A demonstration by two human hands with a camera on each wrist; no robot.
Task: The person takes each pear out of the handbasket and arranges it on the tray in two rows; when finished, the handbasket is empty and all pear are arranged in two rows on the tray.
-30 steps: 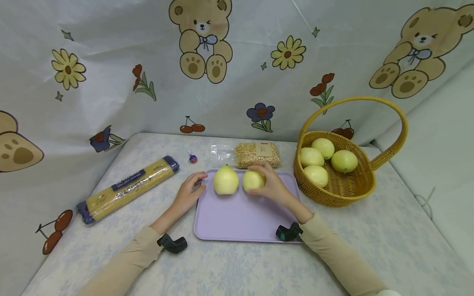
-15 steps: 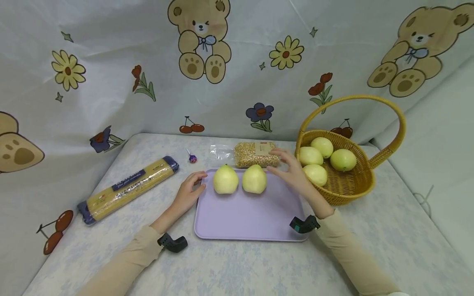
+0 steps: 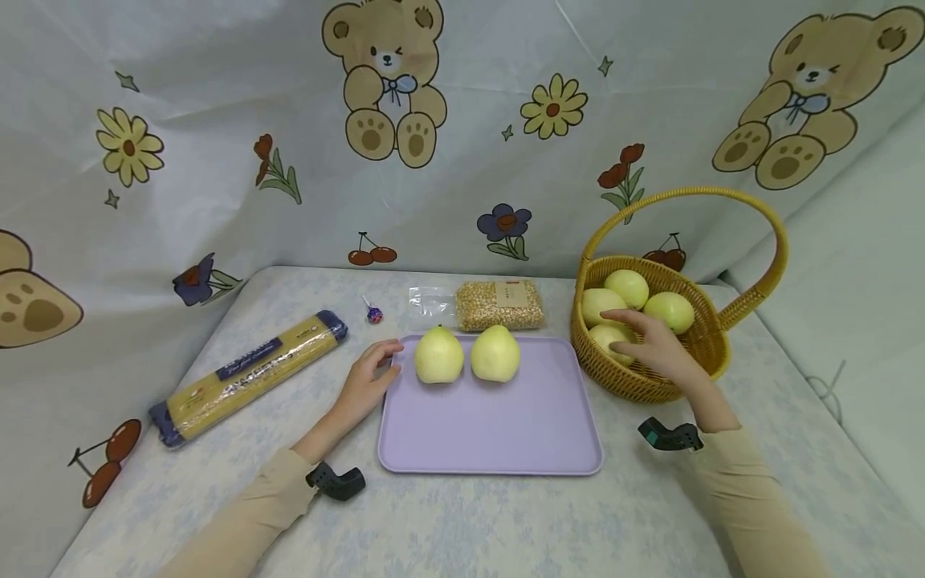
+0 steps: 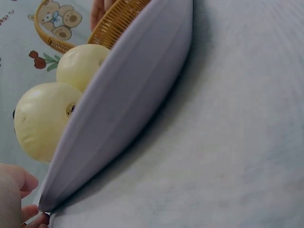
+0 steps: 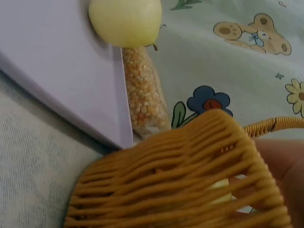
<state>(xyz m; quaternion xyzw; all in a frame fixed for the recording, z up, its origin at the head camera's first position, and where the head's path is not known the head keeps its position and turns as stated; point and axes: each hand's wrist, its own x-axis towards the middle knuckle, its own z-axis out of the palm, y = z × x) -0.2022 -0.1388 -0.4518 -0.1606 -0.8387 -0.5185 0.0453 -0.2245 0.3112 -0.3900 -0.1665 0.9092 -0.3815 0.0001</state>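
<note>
Two pale yellow pears (image 3: 438,355) stand side by side at the back of a lilac tray (image 3: 491,429). My left hand (image 3: 363,384) rests at the tray's back left edge, fingers loosely bent; in the left wrist view its fingertips lie right at the rim. My right hand (image 3: 661,351) reaches over the front of a wicker basket (image 3: 636,389), thumb and fingers spread around the nearest pear (image 3: 605,334) inside. Several pears lie in that basket. The right wrist view shows mostly the basket's woven side (image 5: 175,175), which hides much of this hand.
A bag of corn kernels (image 3: 480,307) lies behind the tray. To the left are a long pack of spaghetti (image 3: 253,373) and a small lollipop (image 3: 373,313). The basket's tall handle (image 3: 780,249) arches up at the right. A printed cloth (image 3: 289,104) hangs behind the table.
My right hand has let go of the second pear on the tray and moved right, over the basket. My left hand has stayed at the tray's edge.
</note>
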